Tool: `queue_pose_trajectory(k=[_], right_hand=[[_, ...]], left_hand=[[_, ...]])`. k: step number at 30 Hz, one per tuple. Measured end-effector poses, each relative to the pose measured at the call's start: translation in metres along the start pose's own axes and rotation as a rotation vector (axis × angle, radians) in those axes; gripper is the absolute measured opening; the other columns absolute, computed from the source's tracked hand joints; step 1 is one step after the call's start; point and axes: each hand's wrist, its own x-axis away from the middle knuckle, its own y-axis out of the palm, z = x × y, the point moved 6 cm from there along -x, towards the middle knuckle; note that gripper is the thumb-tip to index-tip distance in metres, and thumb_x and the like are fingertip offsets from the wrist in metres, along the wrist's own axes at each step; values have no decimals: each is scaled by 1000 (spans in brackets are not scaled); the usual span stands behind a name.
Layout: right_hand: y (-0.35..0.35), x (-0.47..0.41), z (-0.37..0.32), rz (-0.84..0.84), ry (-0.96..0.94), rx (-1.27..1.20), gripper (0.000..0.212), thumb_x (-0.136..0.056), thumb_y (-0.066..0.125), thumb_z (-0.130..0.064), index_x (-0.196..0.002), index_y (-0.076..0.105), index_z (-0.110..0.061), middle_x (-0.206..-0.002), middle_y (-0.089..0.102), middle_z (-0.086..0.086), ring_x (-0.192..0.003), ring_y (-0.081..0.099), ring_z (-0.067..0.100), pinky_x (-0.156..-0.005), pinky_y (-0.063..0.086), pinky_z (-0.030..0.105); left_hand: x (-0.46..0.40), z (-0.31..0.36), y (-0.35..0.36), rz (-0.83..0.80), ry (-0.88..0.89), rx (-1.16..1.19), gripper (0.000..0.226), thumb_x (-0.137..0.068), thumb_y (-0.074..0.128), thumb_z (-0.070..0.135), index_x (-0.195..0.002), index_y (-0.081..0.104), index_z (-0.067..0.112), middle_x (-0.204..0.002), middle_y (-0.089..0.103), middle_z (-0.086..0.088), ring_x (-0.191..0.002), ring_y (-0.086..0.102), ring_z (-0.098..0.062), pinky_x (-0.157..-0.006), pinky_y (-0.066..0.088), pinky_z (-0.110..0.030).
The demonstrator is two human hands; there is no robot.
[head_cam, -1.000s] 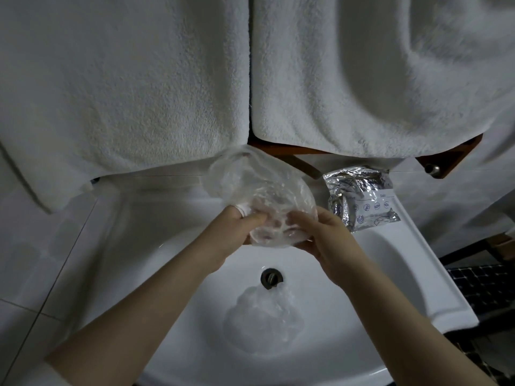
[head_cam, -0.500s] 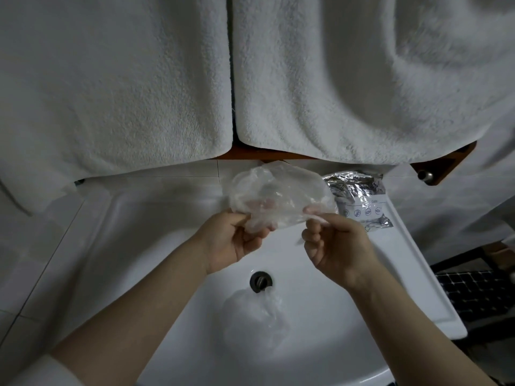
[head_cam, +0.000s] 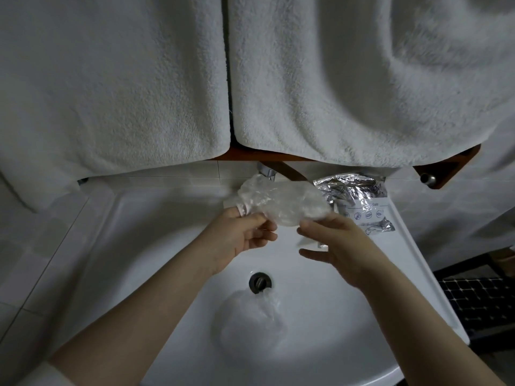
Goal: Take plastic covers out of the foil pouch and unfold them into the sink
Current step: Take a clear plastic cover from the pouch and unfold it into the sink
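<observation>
head view: we see both hands mid-frame above the white sink [head_cam: 133, 246]. left hand [head_cam: 237, 240] grips the left end of a crumpled clear plastic cover [head_cam: 281, 201], fingers curled round it; a pinkish elastic edge shows at the thumb. right hand [head_cam: 340, 243] has its upper fingers at the cover's right end, looks like a pinch but the film hides the fingertips; lower fingers lie straight and apart below, holding nothing. the cover is bunched in the air between the hands, upper centre of the basin, partly covering the tap [head_cam: 267, 172] behind it. we can hardly make out a second plastic cover [head_cam: 248, 321] lying in the basin at lower centre, just below the drain [head_cam: 259, 282] and overlapping its lower right edge; outline is faint against the white. the foil pouch [head_cam: 354, 196] sits on the sink's back ledge, right of centre, its left side hidden by the held cover, print too small to read. two white towels [head_cam: 348, 79] fill the top of the frame, cut off by the edges. a dark tiled mat [head_cam: 479, 299] sits at right, cropped.
</observation>
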Motion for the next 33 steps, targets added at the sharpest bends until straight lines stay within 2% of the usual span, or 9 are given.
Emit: queue_pose_trajectory(k=[2, 5, 11, 16, 20, 24, 27, 30, 33], right_hand=[[-6, 1, -9, -54, 12, -25, 30, -64, 70, -21, -93, 67, -15, -102, 67, 5, -97, 64, 19, -83, 54, 40], [-9, -1, -17, -104, -9, 12, 33, -63, 68, -21, -95, 64, -13, -89, 70, 4, -82, 66, 15, -70, 55, 26], [-9, -4, -17, -113, -65, 69, 7, -81, 63, -6, -81, 60, -12, -64, 62, 0, -53, 53, 10, -51, 42, 19], [-18, -6, -11, -63, -92, -110, 14, -85, 53, 1, -79, 57, -11, -56, 54, 5, -42, 42, 13, -39, 35, 17], [-24, -9, -7, -24, -106, -261, 20, -87, 46, 2, -84, 60, -12, -50, 53, 4, -38, 42, 12, -40, 35, 18], [-30, -9, -5, -51, -157, -393, 21, -73, 48, 4, -70, 59, -13, -49, 52, 0, -41, 44, 9, -43, 36, 17], [-37, -10, -1, -103, -218, -471, 20, -60, 55, 3, -50, 59, -14, -48, 51, 3, -42, 48, 14, -44, 41, 18], [-45, -11, 4, -190, -278, -444, 22, -37, 79, -17, -44, 59, -15, -57, 56, 6, -52, 52, 19, -48, 44, 19], [-55, -5, 0, -209, -306, -343, 25, -39, 73, -31, -43, 58, -12, -50, 50, 3, -47, 49, 16, -48, 40, 16]], left_hand=[[0, 1, 2, -30, -1, -61, 15, -93, 52, 11, -105, 63, 10, -91, 71, -4, -78, 69, -13, -66, 52, -20], [-1, -1, 4, -46, -5, -168, 20, -91, 56, 12, -110, 64, 13, -105, 71, -2, -93, 69, -13, -71, 50, -17], [0, 2, 14, -82, 41, -282, 17, -90, 55, 6, -99, 66, 14, -86, 73, 3, -78, 70, -11, -70, 49, -19], [2, 3, 24, -165, 45, -105, 18, -94, 46, 6, -101, 61, 16, -82, 74, 0, -66, 69, -16, -61, 52, -20], [-1, 2, 31, -188, 36, 83, 23, -96, 38, 8, -105, 58, 16, -80, 73, -10, -63, 68, -17, -59, 52, -21], [-6, -2, 34, -155, 43, 209, 30, -93, 33, -1, -92, 61, 10, -70, 71, -9, -56, 65, -15, -53, 52, -22], [-7, -2, 34, -159, 57, 310, 35, -85, 40, 1, -77, 73, 13, -65, 67, -4, -62, 62, -19, -52, 53, -24], [1, 2, 42, -206, 91, 189, 45, -84, 40, 3, -57, 74, 15, -60, 67, -1, -56, 63, -14, -51, 52, -22], [4, 3, 37, -150, 95, 19, 66, -90, 21, -2, -42, 63, 15, -54, 61, 1, -53, 57, -12, -49, 46, -16]])
